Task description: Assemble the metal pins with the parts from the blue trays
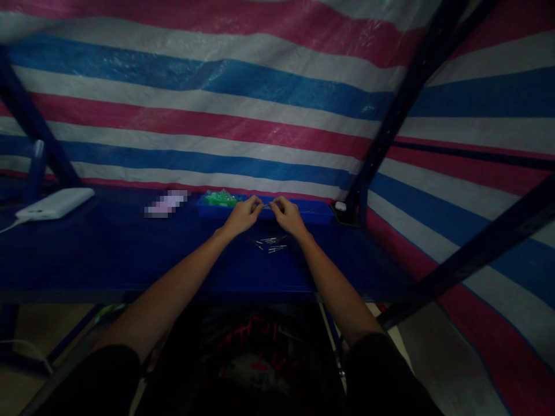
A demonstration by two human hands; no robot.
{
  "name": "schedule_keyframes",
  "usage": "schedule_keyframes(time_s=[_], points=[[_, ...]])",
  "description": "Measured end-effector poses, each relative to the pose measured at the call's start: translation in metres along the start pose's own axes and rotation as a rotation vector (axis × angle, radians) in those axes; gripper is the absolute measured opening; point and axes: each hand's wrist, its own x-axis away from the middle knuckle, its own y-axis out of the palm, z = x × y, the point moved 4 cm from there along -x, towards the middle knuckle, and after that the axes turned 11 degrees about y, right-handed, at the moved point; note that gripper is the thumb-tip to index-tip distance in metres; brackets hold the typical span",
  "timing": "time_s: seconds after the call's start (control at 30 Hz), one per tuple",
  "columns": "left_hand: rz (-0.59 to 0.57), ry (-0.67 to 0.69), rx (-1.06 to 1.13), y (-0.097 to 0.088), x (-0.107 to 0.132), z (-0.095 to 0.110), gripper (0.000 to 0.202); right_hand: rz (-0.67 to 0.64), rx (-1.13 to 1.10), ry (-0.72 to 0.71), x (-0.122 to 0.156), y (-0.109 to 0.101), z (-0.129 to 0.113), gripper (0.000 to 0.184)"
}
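The near edge of the blue table [130, 293] lay on your side of your fingers, with a broad stretch of its top reaching away to their left. Room was tighter to their right, where a slanting blue post [407, 86] stood, and beyond them a striped sheet [217, 133] rose just behind the shallow blue tray [318, 218].

Your left hand [243, 216] and right hand [288, 216] faced each other in line with the tray's middle, near but apart, thumbs and forefingers pinching a thin piece [266, 206] that spanned the gap between them. Nearer to you than the fingers, a loose scatter of slim metal pieces [277, 248] lay on the table, pointing different ways. Green plastic wrapping [221, 198] sat in the tray to the left of your fingers; a pixelated item [167, 203] lay farther left, and a white power bank [58, 203] farther still. Just past the tray's right end was a small white case [340, 205].

Your hands hid part of the tray, and dim light made its contents on the right hard to make out. The pinched piece was too small to tell its exact shape. The power bank's cable [8, 226] was cut off at the far left.
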Motion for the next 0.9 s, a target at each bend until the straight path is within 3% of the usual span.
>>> schedule_keyframes(time_s=[0.17,0.53,0.8,0.9], points=[[0.017,-0.011,-0.023,-0.002,0.001,0.001,0.02,-0.002,0.007,-0.013,0.001,-0.001,-0.001,0.022],[-0.12,0.057,-0.026,0.006,0.004,0.01,0.029,-0.004,0.097,0.021,-0.001,0.003,0.002,0.046],[-0.04,-0.031,-0.168,0.012,0.005,0.003,0.03,-0.002,0.051,-0.002,0.004,0.007,-0.002,0.031],[-0.059,-0.02,-0.148,0.013,0.005,0.002,0.029,0.013,-0.007,0.023,0.002,0.013,0.001,0.034]])
